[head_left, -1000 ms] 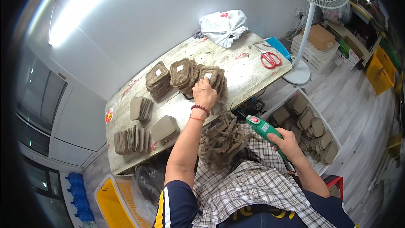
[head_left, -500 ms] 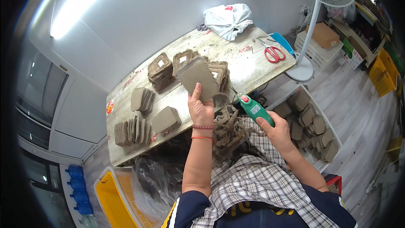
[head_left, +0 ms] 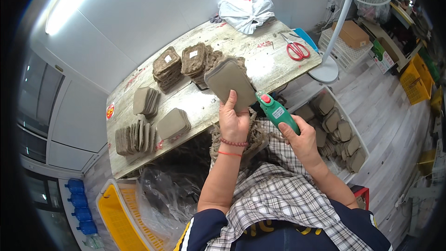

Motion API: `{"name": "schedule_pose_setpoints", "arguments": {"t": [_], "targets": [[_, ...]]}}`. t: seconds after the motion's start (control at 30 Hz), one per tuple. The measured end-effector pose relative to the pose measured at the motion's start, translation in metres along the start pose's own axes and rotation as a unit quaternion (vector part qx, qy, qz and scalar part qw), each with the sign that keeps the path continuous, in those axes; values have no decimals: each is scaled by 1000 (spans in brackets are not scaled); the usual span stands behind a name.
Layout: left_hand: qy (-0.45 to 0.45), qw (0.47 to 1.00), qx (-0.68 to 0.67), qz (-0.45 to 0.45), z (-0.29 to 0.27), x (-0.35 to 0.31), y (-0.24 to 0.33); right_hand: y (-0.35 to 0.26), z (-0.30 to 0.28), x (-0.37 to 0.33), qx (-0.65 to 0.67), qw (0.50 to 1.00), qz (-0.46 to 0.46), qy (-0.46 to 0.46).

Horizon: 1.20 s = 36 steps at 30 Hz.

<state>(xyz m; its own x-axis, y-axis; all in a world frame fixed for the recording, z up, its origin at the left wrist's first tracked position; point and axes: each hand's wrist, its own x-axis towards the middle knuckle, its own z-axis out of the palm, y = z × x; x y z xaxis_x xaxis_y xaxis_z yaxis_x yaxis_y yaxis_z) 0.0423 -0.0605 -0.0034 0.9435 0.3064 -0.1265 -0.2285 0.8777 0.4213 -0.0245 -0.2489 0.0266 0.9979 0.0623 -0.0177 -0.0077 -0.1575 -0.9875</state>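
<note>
In my left hand (head_left: 233, 122), thumb on top, I grip a flat taupe pad (head_left: 232, 83) with rounded corners, tilted above the table's front edge. My right hand (head_left: 300, 139) is wrapped round a green handheld power trimmer (head_left: 278, 113) with a red button. The trimmer's head is at the pad's right edge; whether it touches, I cannot tell. Brown fuzzy offcuts (head_left: 255, 137) hang below my left hand, over my lap. Fuzzy-edged stacks (head_left: 167, 67) stand on the table beyond the pad. Smooth pads (head_left: 146, 101) are piled to the left, with a row of upright ones (head_left: 134, 138) nearer me.
The worn wooden table (head_left: 204, 107) also bears red-handled scissors (head_left: 298, 51) and a white plastic bag (head_left: 246, 13). A white crate of pads (head_left: 341, 128) stands at my right. The fan (head_left: 341, 28) rises beyond it. At lower left sits a yellow basket (head_left: 123, 221) beside clear plastic (head_left: 162, 200).
The trimmer's head has come to the pad's right edge; before, its tip was a little apart from it. With the view shifted, the table appears further left and up.
</note>
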Motion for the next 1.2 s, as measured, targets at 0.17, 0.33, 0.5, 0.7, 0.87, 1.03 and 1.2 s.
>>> {"name": "schedule_pose_setpoints", "arguments": {"t": [0.17, 0.33, 0.5, 0.7, 0.87, 1.03, 1.2], "targets": [[-26, 998, 25, -43, -7, -12, -9, -8, -5, 6, -7, 1000, 6, 1], [-48, 994, 66, -70, -13, -23, -11, -11, -9, 16, -15, 1000, -7, 9], [-78, 983, 131, -102, -27, -21, 8, -13, -25, 22, 22, 998, 29, -45], [-93, 945, 274, -153, -30, -14, 51, -9, -52, 26, -61, 992, -11, -110], [-109, 902, 384, -167, -28, -12, 70, -6, -55, 22, -192, 973, -70, -107], [-97, 875, 434, -191, -34, -15, 70, 2, -39, 20, -188, 976, -56, -100], [-113, 859, 438, -240, -37, -16, 74, 8, -25, 26, -135, 984, -29, -116]]}}
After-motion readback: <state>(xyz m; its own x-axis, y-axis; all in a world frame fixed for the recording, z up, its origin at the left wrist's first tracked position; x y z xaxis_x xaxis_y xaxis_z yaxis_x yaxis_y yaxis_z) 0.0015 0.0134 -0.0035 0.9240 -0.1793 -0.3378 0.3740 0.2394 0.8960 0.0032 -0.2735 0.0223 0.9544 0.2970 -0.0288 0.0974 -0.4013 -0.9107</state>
